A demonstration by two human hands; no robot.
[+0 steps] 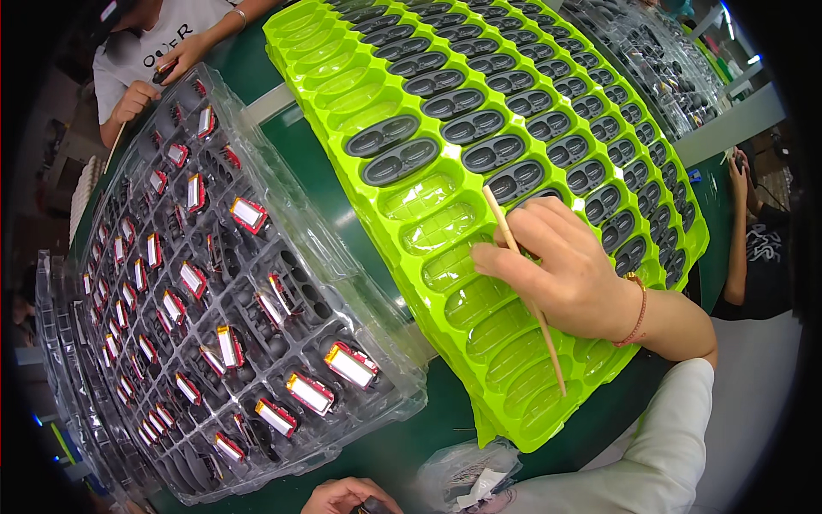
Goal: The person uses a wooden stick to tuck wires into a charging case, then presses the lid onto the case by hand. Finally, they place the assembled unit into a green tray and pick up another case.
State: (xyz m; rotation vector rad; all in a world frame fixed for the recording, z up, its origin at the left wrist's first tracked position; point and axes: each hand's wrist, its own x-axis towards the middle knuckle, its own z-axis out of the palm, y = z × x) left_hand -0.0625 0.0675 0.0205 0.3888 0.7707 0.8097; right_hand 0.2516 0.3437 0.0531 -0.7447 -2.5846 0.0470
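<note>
Gripping a slender wooden stick (pixel 548 347), the right hand (pixel 561 265) has its thumb and fingers closed about the shaft. Stick: pale tan, straight, smooth, slanting across the hand above bare pockets; whether either end touches them cannot be told.

Bracelet (pixel 638 308): thin, reddish, beaded, on the right wrist. Sleeve (pixel 655 445): pale grey fabric, pushed up the forearm.

Left hand (pixel 347 497): fingers curled beside a dark piece (pixel 373 506), cut off by the lower edge; whether it grips cannot be told.

Moulded tray (pixel 438 227), beneath the right hand: glossy lime-green plastic, thin-walled, with rows of long oval pockets. Oval shells (pixel 401 161): dark grey, rounded, each with paired hollows, filling most rows; the near-side row holds two, with bare pockets on both sides of them.

Clear tray (pixel 390 398), to the left: transparent, shiny, moulded plastic with rumpled edges, divided into cells. Pouch cells (pixel 351 366): flat silver rectangles with red and yellow edging, tilted at various angles inside.

Bag (pixel 441 471), near the lower edge: crinkled clear film. Tabletop (pixel 338 210): dark green, smooth, visible between the trays.

Co-worker (pixel 171 34), upper left: white shirt, holding a small dark piece (pixel 165 72).
</note>
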